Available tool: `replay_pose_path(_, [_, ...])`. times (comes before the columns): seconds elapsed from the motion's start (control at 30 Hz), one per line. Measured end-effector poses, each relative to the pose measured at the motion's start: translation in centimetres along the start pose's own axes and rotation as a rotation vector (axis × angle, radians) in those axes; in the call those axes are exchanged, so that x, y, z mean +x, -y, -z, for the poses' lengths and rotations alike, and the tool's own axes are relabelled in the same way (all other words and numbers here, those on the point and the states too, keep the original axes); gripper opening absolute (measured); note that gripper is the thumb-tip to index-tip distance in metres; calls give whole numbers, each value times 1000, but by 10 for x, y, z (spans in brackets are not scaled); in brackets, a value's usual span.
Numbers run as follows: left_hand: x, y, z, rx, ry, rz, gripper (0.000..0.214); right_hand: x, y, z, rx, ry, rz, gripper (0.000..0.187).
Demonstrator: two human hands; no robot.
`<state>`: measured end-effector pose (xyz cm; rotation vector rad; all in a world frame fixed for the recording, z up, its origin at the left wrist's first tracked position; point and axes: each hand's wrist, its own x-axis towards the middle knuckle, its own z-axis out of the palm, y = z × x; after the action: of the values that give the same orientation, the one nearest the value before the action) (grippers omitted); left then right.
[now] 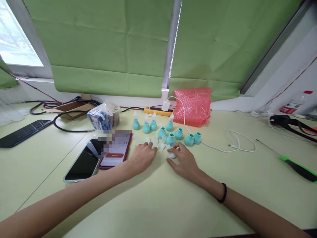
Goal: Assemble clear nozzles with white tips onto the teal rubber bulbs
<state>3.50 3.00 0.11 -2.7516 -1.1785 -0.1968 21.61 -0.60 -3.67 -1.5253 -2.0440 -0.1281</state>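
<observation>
My right hand [185, 162] has its thumb and fingers around a translucent white nozzle tip [171, 155] lying low over the table. My left hand [143, 156] rests with curled fingers among other small white tips [155, 140]; what its fingertips hold, if anything, is hidden. Just beyond both hands stand several open turquoise squeeze bulbs [178, 134], without tips. Behind them is a group of turquoise bulbs fitted with clear pointed nozzles [146, 125], standing upright like small nasal aspirators.
Two phones, one dark [85, 162] and one lit in a red case [116, 152], lie left of my left hand. Farther back are a bagged tape bundle [104, 115], a yellow power strip [158, 111] and a pink bubble-wrap package [194, 107]. A white cable [220, 150] and screwdriver [297, 167] lie right.
</observation>
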Motion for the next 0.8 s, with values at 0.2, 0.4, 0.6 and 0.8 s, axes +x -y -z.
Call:
replay_pose_path(0.2, [12, 15, 0, -4, -13, 10, 21, 0, 7, 3, -41, 105, 112, 36])
replay_pose_path(0.4, [15, 19, -1, -99, -55, 15, 16, 1, 9, 5, 29, 111, 78, 28])
replay_pose_path(0.6, [1, 7, 7, -660, -54, 68, 22, -1, 12, 8, 276, -54, 262, 42])
replay_pose_path(0.8, [-9, 1, 5, -1112, 134, 116, 20, -8, 13, 7, 376, 21, 352, 18])
